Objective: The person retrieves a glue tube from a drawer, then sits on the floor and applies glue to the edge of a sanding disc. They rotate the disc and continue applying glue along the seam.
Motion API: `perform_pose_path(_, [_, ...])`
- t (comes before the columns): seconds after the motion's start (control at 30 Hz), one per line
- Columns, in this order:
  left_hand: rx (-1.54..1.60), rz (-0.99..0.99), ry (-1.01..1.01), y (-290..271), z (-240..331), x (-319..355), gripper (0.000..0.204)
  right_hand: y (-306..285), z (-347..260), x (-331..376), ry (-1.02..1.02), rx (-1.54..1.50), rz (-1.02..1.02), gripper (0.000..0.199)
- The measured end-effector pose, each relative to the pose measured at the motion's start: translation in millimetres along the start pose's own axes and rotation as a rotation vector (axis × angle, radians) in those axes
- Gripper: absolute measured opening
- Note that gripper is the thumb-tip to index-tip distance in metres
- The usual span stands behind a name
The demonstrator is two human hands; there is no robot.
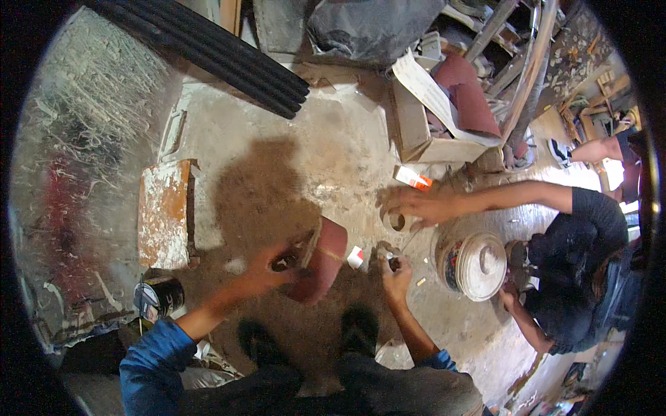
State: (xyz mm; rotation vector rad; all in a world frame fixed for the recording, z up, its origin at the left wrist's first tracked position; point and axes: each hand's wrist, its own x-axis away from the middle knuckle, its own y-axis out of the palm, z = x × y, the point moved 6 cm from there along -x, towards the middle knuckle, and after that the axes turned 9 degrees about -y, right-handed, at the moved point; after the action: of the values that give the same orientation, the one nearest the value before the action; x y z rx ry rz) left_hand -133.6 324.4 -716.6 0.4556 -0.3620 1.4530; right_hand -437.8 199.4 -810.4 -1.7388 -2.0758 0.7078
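Note:
My left hand [277, 262] grips a roll of reddish-brown sandpaper [329, 258] at its left end, holding it tilted over the floor. To its right my right hand [397, 277] is closed, with the fingertips together around something small and dark that I cannot make out. Between the two lies a small white and red piece [355, 257]. Just beyond my right hand, a co-worker's hand [416, 205] reaches in from the right with spread fingers, beside a pale ring [397, 222] that looks like a tape roll.
A lidded white bucket [482, 267] stands at right, near the co-worker [579, 256]. A white and orange box [413, 178] lies farther back, before a carton [444, 149] with more sandpaper. At left are a paint-flaked board [164, 215] and a dark can [159, 298]. Black ridged lengths [215, 55] jut in overhead.

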Motion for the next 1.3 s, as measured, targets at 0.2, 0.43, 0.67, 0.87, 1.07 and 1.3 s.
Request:
perform_pose_path(0.2, [0.052, 0.006, -0.009, 6.3, 8.8, -0.8, 0.068, 1.8, -29.7, 10.9, -0.041, -0.136, -0.062, 0.023])
perform_pose_path(0.43, [0.073, 0.08, 0.018, 9.3, 10.9, -5.9, 0.076, -33.8, -120.1, 15.9, 0.038, -0.406, -0.264, 0.028])
perform_pose_path(0.67, [0.172, 0.086, 0.103, 10.4, 21.0, -10.9, 0.096, -76.1, -157.3, 8.8, -0.024, -0.503, -0.037, 0.034])
perform_pose_path(0.87, [0.198, 0.044, 0.042, 15.8, 24.9, -6.7, 0.099, -87.7, -160.5, 7.0, -0.054, -0.64, 0.082, 0.028])
perform_pose_path(1.07, [0.207, 0.049, 0.072, 16.8, 28.7, -6.0, 0.094, -87.4, -172.9, 8.5, -0.036, -0.641, 0.054, 0.026])
perform_pose_path(1.3, [0.178, 0.058, 0.049, 15.8, 24.9, -5.2, 0.092, -91.0, -175.1, 9.7, -0.006, -0.649, 0.094, 0.026])
